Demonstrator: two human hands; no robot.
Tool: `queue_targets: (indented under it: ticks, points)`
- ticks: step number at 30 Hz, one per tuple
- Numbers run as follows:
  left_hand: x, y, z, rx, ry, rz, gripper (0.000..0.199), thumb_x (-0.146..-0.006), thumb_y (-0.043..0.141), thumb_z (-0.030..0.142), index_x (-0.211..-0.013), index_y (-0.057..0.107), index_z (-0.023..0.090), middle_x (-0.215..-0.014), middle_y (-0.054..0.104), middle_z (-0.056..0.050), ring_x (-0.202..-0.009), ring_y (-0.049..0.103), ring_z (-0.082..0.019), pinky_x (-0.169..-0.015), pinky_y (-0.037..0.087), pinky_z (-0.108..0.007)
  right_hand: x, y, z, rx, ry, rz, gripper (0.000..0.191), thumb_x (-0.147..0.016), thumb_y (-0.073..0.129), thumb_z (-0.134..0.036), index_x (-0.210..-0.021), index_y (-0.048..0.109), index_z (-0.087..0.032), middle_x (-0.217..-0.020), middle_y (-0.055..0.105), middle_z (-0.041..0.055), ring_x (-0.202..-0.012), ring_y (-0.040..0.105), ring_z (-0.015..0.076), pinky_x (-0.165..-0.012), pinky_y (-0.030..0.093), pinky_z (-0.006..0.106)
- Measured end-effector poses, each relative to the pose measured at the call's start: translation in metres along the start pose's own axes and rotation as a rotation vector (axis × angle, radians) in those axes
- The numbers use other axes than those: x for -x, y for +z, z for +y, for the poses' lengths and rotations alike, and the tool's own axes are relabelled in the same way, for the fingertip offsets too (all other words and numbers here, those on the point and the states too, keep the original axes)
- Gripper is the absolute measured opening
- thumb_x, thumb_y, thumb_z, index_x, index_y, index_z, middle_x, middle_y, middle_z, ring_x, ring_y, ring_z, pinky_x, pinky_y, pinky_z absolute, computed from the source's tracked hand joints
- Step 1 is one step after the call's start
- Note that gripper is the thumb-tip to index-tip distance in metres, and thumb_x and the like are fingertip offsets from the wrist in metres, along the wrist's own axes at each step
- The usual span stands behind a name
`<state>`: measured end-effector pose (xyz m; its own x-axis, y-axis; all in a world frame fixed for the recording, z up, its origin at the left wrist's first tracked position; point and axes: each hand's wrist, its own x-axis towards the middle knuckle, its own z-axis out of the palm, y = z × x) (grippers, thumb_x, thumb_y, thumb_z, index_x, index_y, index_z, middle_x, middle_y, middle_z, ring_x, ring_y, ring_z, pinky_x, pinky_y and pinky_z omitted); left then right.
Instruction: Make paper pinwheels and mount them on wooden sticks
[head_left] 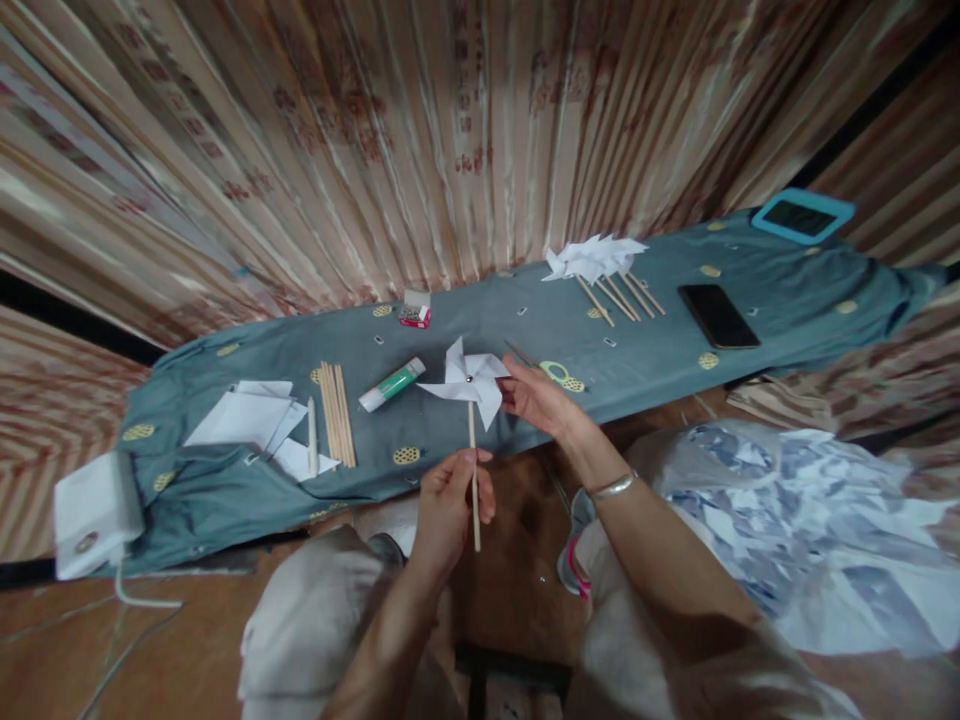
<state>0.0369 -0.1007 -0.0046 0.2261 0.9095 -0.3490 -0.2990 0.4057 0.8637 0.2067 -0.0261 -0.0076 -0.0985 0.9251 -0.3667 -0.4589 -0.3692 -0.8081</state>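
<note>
1. Pleated curtains (pixel 480 120) are hung behind a long surface draped in grey-green cloth (pixel 652 370).
2. Grouped pinwheels (pixel 596 260) are laid at the back, presumably out of the way.
3. 1 single pinwheel (pixel 484 371) is held near the front edge, its stick (pixel 476 525) pinched by the left hand (pixel 448 500), probably so its blades are left free.
4. 1 blade is met by the half-curled right hand (pixel 538 395); whether it is gripped cannot be told.
5. Bare sticks (pixel 337 415) are bunched leftward, apparently within reach.

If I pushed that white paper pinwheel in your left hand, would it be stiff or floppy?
The pinwheel would probably feel light, since its blades look like thin folded paper. Being pointed and sticking out, they might bend or crease. The stick, straight and wood-like in the left hand, should feel much stiffer.
</note>
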Motion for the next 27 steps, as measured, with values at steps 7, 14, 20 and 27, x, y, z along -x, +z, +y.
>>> queue_targets:
  ticks: [7,14,20,27]
  points:
    - [-0.036,0.022,0.011,-0.037,-0.044,-0.138,0.044,-0.066,0.075,0.053,-0.078,0.064,0.013,-0.045,0.055,0.005,-0.032,0.043,-0.006,-0.035,0.028,-0.018,-0.011,-0.011,-0.012,-0.132,-0.14,0.052,0.032,-0.069,0.078,-0.05,-0.075,0.066,-0.021,-0.07,0.074,0.0003,-0.06,0.064,0.0136,-0.059,0.05,0.024]
    - [-0.049,0.013,0.004,-0.082,-0.059,-0.132,0.046,-0.066,0.074,0.057,-0.079,0.063,0.014,-0.046,0.056,0.005,-0.034,0.046,-0.008,-0.036,0.032,-0.019,-0.015,-0.015,-0.016,-0.153,-0.148,0.077,0.036,-0.058,0.085,-0.049,-0.071,0.069,-0.019,-0.065,0.072,-0.0004,-0.057,0.062,0.0136,-0.059,0.048,0.026]
    - [-0.047,0.0,0.006,-0.177,-0.048,-0.086,0.049,-0.068,0.072,0.06,-0.081,0.063,0.014,-0.047,0.056,0.005,-0.036,0.048,-0.008,-0.037,0.036,-0.02,-0.019,-0.003,-0.012,-0.105,-0.153,0.113,0.033,-0.051,0.09,-0.038,-0.066,0.073,-0.014,-0.063,0.072,0.0019,-0.057,0.06,0.011,-0.059,0.048,0.025]
    - [-0.044,-0.008,0.012,-0.273,-0.022,-0.08,0.046,-0.07,0.069,0.058,-0.08,0.063,0.013,-0.046,0.055,0.005,-0.034,0.047,-0.008,-0.036,0.036,-0.019,-0.02,0.011,-0.009,-0.073,-0.171,0.144,0.031,-0.053,0.087,-0.025,-0.081,0.077,-0.015,-0.079,0.076,0.0052,-0.07,0.066,0.017,-0.067,0.053,0.031]
